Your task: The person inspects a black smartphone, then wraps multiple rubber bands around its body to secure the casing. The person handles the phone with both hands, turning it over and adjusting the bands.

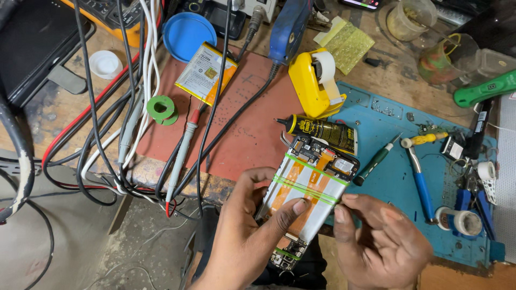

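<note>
Head view: opened phone with silver battery (pixel 307 188) bound by green rubber bands (pixel 306 188), held over the front edge of the blue silicone work mat (pixel 387 182). Left hand (pixel 244 236) grips the phone's left edge, thumb on the battery. Right hand (pixel 379 239) pinches the bands at its right edge. Black-and-yellow glue tube (pixel 322 130) lies just behind phone; yellow tape dispenser (pixel 316 80) farther back.
</note>
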